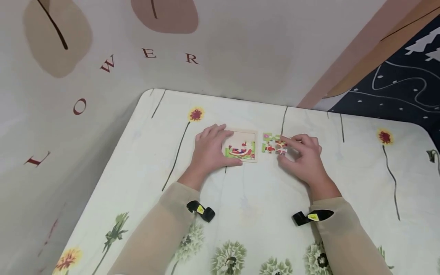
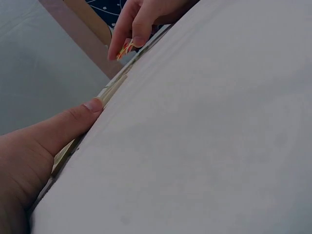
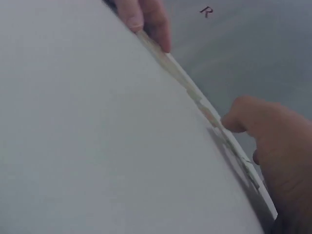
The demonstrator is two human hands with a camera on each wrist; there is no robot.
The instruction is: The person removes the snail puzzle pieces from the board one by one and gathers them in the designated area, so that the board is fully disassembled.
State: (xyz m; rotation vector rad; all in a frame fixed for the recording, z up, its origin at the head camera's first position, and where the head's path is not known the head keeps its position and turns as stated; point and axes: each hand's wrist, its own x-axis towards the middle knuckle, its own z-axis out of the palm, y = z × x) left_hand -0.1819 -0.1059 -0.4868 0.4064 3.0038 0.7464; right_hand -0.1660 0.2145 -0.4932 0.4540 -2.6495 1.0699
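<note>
A small wooden puzzle tray lies flat on the table, its lower part filled with red, green and white pieces. My left hand grips it from the left, thumb along the near edge and fingers at the far edge. In the left wrist view the thumb presses against the tray's side. Just right of the tray is a cluster of joined puzzle pieces, green with red figures. My right hand pinches the cluster's right part between thumb and fingers. Its palm side is hidden in the head view.
A white flowered cloth covers the table. Behind the table's far edge stands a pale wall with printed letters, and at the right a dark blue panel with white trees. Black camera straps sit on both wrists.
</note>
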